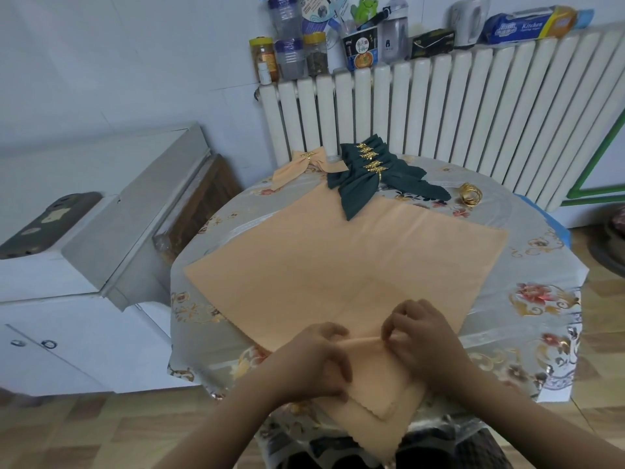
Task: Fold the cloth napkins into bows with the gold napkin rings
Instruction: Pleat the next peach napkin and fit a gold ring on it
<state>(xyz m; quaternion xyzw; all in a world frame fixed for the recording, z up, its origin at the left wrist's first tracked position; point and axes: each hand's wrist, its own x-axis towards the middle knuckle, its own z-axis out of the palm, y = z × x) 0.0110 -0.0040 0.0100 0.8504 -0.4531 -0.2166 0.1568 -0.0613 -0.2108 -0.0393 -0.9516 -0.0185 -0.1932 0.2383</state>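
Napkin (345, 265) flat, near corner under my fingers | left hand (314, 360) and right hand (422, 336) both pinch first pleat (363, 341) between fingertips | risk: uneven pull can make pleat crooked; hanging corner may drag cloth | ring (469, 194) well beyond fingers, not yet needed

1 flat peach napkin (345, 262), 1 peach bow (301, 165), 4 green bows (375, 170), 1 loose gold ring (470, 194), 2 hands (316, 360).

"Kitchen" on blue wrap box (527, 26), Chinese characters on noodle cup (361, 52)
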